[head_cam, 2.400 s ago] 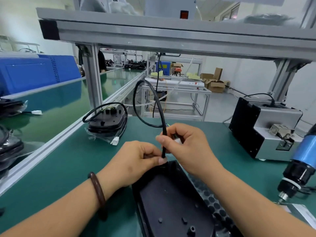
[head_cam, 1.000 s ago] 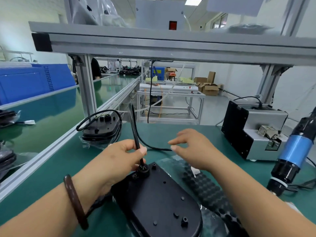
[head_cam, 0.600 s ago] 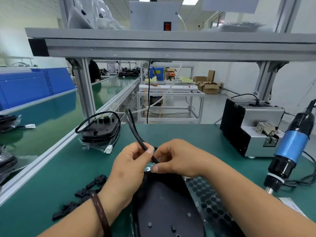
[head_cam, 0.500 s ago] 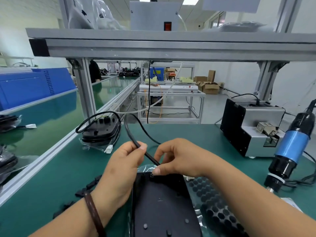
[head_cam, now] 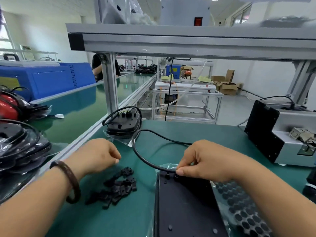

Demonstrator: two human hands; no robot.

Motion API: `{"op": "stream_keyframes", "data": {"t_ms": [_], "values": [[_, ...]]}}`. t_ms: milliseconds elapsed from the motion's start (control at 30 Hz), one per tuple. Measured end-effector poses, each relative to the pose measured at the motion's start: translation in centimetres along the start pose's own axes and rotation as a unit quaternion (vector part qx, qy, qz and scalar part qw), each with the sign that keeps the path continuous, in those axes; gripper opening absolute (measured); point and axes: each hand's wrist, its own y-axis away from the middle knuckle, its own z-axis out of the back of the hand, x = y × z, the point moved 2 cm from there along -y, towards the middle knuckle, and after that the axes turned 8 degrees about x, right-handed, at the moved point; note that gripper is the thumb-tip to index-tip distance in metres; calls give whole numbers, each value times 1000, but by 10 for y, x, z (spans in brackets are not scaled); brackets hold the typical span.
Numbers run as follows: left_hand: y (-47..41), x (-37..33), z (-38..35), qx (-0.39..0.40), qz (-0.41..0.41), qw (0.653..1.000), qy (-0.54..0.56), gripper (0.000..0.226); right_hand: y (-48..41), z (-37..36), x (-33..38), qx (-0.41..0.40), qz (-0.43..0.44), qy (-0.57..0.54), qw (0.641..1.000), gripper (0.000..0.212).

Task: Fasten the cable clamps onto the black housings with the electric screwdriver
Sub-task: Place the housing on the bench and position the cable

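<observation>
Two hands were at work over the green bench mat (head_cam: 171,134), under a grey aluminium frame (head_cam: 188,43). Out at 10 o'clock stood a blue machine (head_cam: 46,79), cardboard boxes (head_cam: 225,84) sat far back at 1 o'clock, and a grey screw feeder (head_cam: 280,139) was on the mat at 3 o'clock. The black housing (head_cam: 184,211) lay flat at 6 o'clock, and a second housing (head_cam: 123,124) sat at 11 o'clock. The cable clamps (head_cam: 118,187) were heaped at 7 o'clock, just beside the near housing.

The right hand (head_cam: 205,161) pinched the cable (head_cam: 142,158) between thumb and forefinger at that housing's far edge. The left hand (head_cam: 97,154) hovered above the clamps, fingers loosely curled, nothing visible in them.

And the change: half a second before, the left hand had gripped that cable too. It had let go and swung across to 8 o'clock, and the loop had dropped low toward the mat.
</observation>
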Motion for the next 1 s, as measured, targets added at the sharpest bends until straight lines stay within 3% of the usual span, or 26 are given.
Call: {"op": "stream_keyframes", "data": {"t_ms": [233, 367, 633, 1000], "values": [[-8, -13, -18, 73, -65, 994, 54, 5, 0, 0, -1, -1, 3, -7, 1000, 4], [-11, -11, -22, 56, -79, 989, 110, 11, 1, 0, 0, -5, 1, -6, 1000, 10], [-5, -4, -24, 86, -60, 940, 326, 9, 2, 0, 2, -4, 2, 3, 1000, 13], [11, 2, -15, 102, -64, 900, 419, 16, 7, 4, 7, 4, -3, 7, 1000, 15]]}}
